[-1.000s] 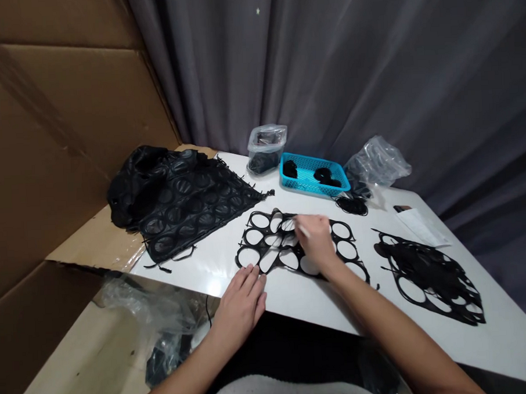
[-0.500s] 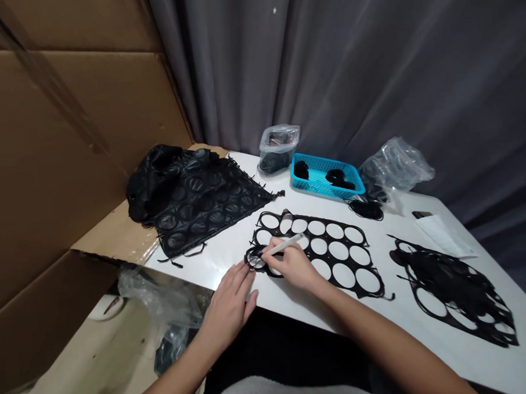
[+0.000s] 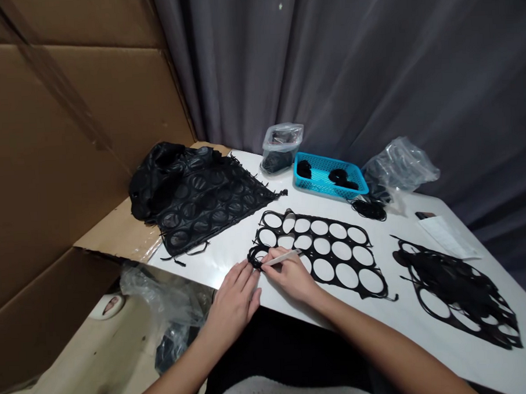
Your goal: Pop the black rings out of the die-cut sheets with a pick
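Note:
A slim white pen-like tool is pinched in my right hand; its tip meets a small bundle of black rings. My left hand lies flat at the table's front edge, fingers stretched, fingertips touching the lower side of that bundle. The rings rest at the left front corner of a flat black sheet with rows of round holes. Part of this sheet is hidden under my right hand. Whether the tool is a pen or a knife I cannot tell.
Dark padded sheets are piled at left beside a cardboard wall. Behind stand a clear tub and a blue basket holding black coils. More black cut-out sheets, a paper and a plastic bag are at right.
My right hand has shifted slightly, and the tool now leans lower over the sheet. The ring bundle looks more gathered. My left hand stays almost where it was; the view has moved a little.

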### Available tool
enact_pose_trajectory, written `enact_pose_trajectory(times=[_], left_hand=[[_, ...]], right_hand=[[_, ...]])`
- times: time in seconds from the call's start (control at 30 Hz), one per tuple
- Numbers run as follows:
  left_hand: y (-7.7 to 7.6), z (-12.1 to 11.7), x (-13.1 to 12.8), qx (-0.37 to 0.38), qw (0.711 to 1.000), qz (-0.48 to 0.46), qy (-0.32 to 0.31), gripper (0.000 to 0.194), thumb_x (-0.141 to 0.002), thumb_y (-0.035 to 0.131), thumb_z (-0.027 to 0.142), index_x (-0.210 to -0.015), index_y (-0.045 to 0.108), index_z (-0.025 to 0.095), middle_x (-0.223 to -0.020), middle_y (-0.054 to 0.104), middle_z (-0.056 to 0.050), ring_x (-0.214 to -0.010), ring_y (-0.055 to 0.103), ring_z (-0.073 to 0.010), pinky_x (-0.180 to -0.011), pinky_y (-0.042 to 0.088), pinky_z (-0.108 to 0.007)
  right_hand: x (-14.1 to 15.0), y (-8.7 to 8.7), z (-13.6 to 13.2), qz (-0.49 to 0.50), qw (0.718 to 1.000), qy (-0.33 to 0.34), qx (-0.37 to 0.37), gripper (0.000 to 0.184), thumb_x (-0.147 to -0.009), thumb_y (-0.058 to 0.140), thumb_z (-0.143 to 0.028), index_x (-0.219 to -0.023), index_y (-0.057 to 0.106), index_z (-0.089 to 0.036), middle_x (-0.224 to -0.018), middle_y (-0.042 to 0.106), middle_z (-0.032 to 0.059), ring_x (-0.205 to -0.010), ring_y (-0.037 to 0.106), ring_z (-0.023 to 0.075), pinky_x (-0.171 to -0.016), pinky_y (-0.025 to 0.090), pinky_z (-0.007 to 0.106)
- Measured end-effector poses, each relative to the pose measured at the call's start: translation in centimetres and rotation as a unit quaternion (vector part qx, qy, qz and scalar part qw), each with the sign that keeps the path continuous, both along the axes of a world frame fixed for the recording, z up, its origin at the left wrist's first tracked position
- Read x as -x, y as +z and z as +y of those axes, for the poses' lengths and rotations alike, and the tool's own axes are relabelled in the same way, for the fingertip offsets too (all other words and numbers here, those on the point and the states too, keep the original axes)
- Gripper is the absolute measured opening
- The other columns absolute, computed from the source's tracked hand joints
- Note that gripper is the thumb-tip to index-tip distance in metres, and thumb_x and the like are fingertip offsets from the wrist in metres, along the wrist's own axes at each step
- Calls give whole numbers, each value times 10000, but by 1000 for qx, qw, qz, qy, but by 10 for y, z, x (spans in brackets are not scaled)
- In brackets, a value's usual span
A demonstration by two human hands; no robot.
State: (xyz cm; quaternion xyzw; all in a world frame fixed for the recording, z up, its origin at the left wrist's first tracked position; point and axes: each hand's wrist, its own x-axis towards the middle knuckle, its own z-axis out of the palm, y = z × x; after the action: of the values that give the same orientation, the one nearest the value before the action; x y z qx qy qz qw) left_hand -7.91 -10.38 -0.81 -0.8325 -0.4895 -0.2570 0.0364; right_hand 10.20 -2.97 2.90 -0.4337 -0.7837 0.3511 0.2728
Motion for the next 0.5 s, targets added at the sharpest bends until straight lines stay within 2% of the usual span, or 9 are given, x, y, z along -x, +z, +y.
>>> enact_pose_trajectory(times=[0.23,0.33,0.4,0.43,0.5], left_hand=[[0,1,-2,11,1000,-11,1,318,-971,491,191,-1268,591,134,-1278,631,-118,-1262,535,-291,-1077,462,-465],[-1,2,-4,11,1000,-19,4,321,-962,482,163,-1261,596,140,-1234,649,-116,-1257,539,-287,-1061,476,-463],[-1,2,-5,6,1000,-22,7,327,-955,481,149,-1259,598,146,-1217,655,-115,-1244,549,-285,-1053,483,-460],[-2,3,-6,3,1000,-22,9,330,-951,481,145,-1259,598,147,-1217,655,-116,-1237,553,-286,-1048,487,-459],[-3,3,-6,-3,1000,-20,9,336,-944,480,134,-1258,597,143,-1224,651,-118,-1229,555,-291,-1039,493,-458]], right_hand=[[-4,-3,-7,-58,992,44,-101,152,-937,559,-143,-798,549,-206,-884,702,13,-893,603,191,-864,349,361],[-6,-2,-9,-117,965,114,-205,96,-937,521,-115,-911,572,-191,-957,704,60,-930,593,211,-873,333,382],[-7,2,0,-151,942,136,-269,108,-916,513,-107,-969,573,-180,-998,694,86,-961,578,231,-888,323,399],[-9,6,11,-160,936,122,-290,118,-912,503,-108,-976,570,-181,-998,688,87,-960,572,234,-890,320,402],[-16,16,42,-162,936,34,-311,126,-917,466,-114,-943,560,-193,-951,675,73,-931,564,233,-877,319,398]])
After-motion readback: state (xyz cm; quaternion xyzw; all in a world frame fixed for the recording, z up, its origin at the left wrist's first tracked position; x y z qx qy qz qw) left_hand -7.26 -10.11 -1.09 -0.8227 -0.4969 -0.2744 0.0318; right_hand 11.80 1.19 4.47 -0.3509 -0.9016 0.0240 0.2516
